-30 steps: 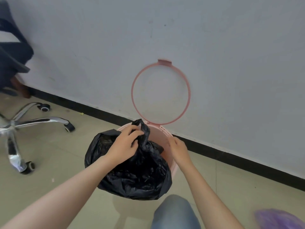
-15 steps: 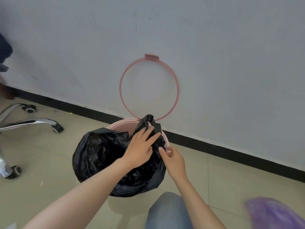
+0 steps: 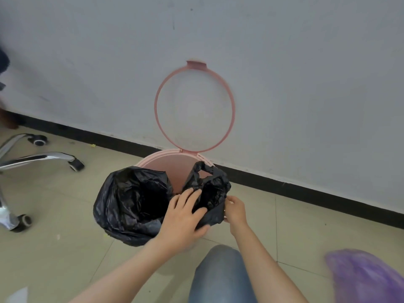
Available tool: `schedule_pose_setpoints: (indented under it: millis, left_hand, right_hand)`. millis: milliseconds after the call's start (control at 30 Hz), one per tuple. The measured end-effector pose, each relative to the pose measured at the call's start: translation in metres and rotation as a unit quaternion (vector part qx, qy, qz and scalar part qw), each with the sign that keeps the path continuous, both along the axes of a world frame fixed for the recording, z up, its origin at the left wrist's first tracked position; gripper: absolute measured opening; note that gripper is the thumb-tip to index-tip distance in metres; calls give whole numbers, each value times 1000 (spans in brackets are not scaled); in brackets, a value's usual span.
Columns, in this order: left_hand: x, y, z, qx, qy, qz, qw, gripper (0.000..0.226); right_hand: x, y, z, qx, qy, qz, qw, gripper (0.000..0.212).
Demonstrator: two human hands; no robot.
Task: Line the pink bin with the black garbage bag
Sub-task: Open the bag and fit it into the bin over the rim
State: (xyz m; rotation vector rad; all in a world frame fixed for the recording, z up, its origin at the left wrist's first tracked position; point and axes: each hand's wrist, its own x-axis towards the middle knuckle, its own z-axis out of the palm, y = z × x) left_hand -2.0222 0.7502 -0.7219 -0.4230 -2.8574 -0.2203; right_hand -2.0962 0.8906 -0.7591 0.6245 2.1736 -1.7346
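The pink bin [image 3: 175, 169] stands on the floor against the wall, its thin pink ring lid [image 3: 232, 99] flipped up against the wall. The black garbage bag [image 3: 131, 202] hangs over the bin's left and front rim, open in the middle, with part of the pink inside showing behind it. My left hand [image 3: 183, 215] presses and grips the bag's right flap at the front right rim. My right hand [image 3: 235, 209] holds the same flap from the outside, at the bin's right edge. The bin's lower body is hidden by the bag and my arms.
A chrome office chair base [image 3: 32, 160] with castors sits on the tiled floor at the left. A purple plastic bag [image 3: 367, 276] lies at the lower right. My knee [image 3: 220, 274] in grey trousers is just in front of the bin. A black skirting strip [image 3: 306, 189] runs along the wall.
Both hands have moved down to the bin's front right rim, pulling the bag's raised flap lower. The bag's mouth has opened wider, and more of the bin's pink inside shows.
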Motion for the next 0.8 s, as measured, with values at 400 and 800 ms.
schedule_pose_setpoints:
  millis: [400,800]
  left_hand:
    - [42,1,-28,-5,95,-62,993,18]
    - [57,-18,-26,19,78,-31,996,36]
  right_hand:
    - [31,29,4,451,478,365,660,35]
    - [12,18,6,143,186,167,958,11]
